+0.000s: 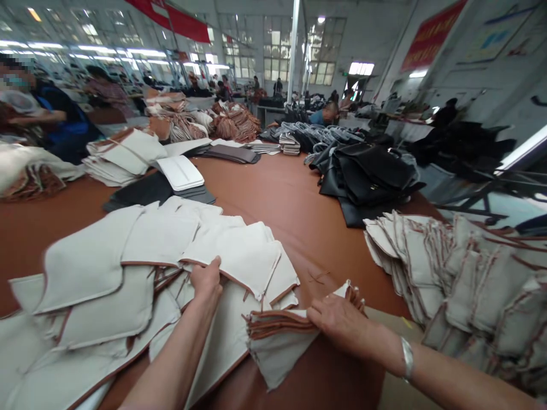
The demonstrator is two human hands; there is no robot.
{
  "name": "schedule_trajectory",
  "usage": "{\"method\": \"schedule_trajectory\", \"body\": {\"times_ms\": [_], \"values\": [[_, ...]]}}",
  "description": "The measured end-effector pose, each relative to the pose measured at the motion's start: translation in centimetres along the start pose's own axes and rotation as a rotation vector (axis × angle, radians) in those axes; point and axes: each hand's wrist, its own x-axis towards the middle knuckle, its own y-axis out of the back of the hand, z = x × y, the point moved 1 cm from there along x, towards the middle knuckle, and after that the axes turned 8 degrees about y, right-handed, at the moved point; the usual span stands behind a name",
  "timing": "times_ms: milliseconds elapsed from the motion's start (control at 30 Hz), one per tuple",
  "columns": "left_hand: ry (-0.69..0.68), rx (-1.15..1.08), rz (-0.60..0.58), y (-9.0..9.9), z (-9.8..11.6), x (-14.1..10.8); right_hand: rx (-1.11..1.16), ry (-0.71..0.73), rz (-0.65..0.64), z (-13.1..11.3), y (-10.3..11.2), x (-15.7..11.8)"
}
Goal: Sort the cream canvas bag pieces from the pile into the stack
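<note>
My left hand (207, 279) is pinching a brown-edged white cloth (239, 250), my right hand (337, 320) gripping a brown-edged cloth stack (282, 348); lower left, loose cloths (109, 319) are seemingly waiting.

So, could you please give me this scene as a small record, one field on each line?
Left grip: holds the edge of a cream piece, thumb on top
Right grip: holds a bundle of brown-edged cream layers
Right wrist: silver-coloured bracelet
Surface: brown tabletop
Left side: overlapping cream panels
Right side: cream pile
Beyond that pile: black pile
Background: windows
</note>
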Motion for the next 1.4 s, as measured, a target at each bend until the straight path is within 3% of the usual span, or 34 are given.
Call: {"method": "schedule_trajectory", "body": {"times_ms": [100,233,300,367,467,533,567,633,733,767,833,933,1033,1100,1233,1300,1400], "values": [[0.175,-0.178,-0.149,-0.7,1.8,-3.5,0.007,0.12,0.115,-2.9,2.0,-0.6],[0.408,-0.321,-0.392,-0.8,0.5,-12.1,-0.04,0.073,0.494,-6.2,3.6,-0.3],[0.511,-0.346,-0.473,-0.3,-1.4,-16.9,-0.073,-0.015,0.656,-7.2,3.1,0.4],[0.632,-0.408,-0.569,0.7,-3.2,-20.7,-0.079,-0.084,0.701,-7.5,1.8,0.9],[0.763,-0.385,-0.555,2.8,-5.0,-23.1,-0.062,-0.073,0.701,-7.6,0.0,0.7],[0.752,-0.212,-0.628,4.6,-5.5,-22.4,-0.03,-0.053,0.716,-7.4,-0.5,-0.2],[0.68,-0.07,-0.703,5.7,-5.7,-21.4,-0.005,-0.027,0.693,-7.3,-0.5,-0.7],[0.334,0.308,-0.801,8.2,-5.9,-18.2,0.021,0.052,0.604,-7.1,0.0,-2.1],[-0.506,0.862,-0.607,12.3,-7.2,-12.5,-0.011,0.185,0.473,-7.0,1.1,-4.3],[-0.654,1.013,-0.516,13.4,-8.1,-10.9,-0.025,0.21,0.442,-7.1,1.4,-4.9],[-0.796,1.285,-0.432,14.9,-10.3,-8.5,-0.032,0.223,0.388,-7.6,2.0,-5.9],[-0.852,1.587,-0.423,15.5,-13.1,-7.5,-0.014,0.233,0.3,-8.7,2.3,-6.6],[-0.781,1.677,-0.493,15.0,-13.0,-8.0,-0.039,0.309,0.244,-9.7,2.2,-6.5],[-0.708,1.604,-0.554,14.5,-11.0,-8.4,-0.064,0.354,0.237,-10.1,2.1,-6.2],[-0.669,1.424,-0.65,12.9,-5.0,-9.7,-0.081,0.318,0.221,-10.6,2.3,-5.1],[-0.554,1.275,-0.847,11.7,-2.2,-11.3,-0.084,0.277,0.274,-11.0,2.8,-4.7],[-0.196,0.932,-1.181,9.6,1.3,-14.1,-0.093,0.21,0.391,-11.5,3.7,-4.8]]}}
